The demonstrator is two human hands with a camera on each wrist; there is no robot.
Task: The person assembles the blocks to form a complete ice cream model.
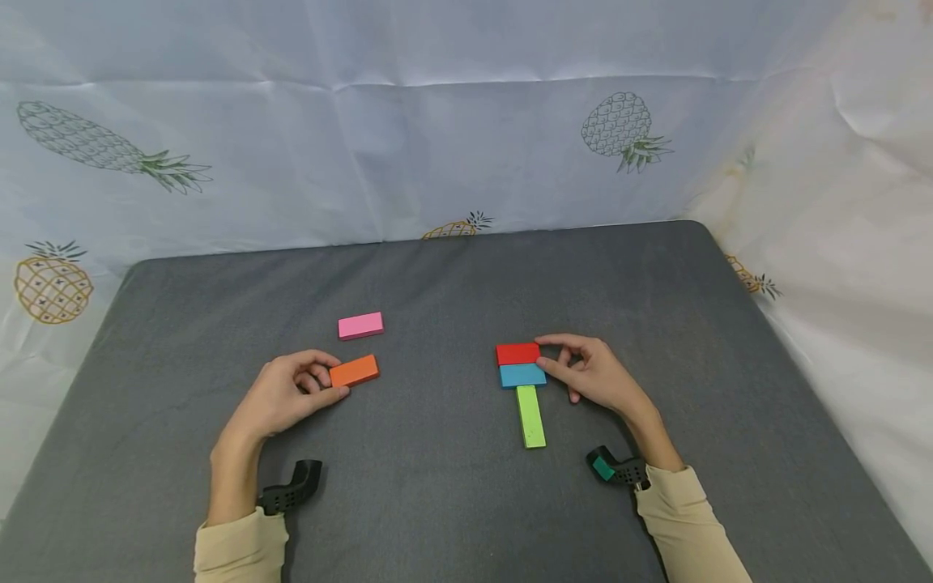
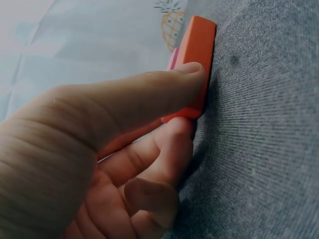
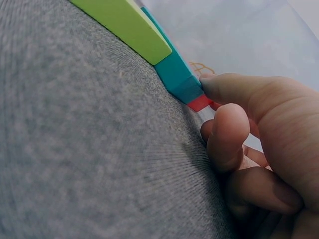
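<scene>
Thumb and fingers of my left hand [image 1: 287,393] pinch an orange block [image 1: 355,371] at its left end, close over the grey tabletop. The left wrist view shows the thumb along one side of the orange block [image 2: 197,45]. My right hand [image 1: 594,374] grips a red block [image 1: 516,354] by its right end, index finger at the far corner and thumb at the near one. Against the red block's near side lies a blue block [image 1: 521,376]. A lime green block [image 1: 530,417] extends from the blue one toward me. In the right wrist view the thumb tip sits where the blue block [image 3: 178,74] meets the red.
A pink block [image 1: 360,325] lies just beyond the orange one. Both wrists carry a black bracket [image 1: 293,486]. Behind the grey table [image 1: 408,502] hangs a white cloth [image 1: 291,162] printed with pineapples.
</scene>
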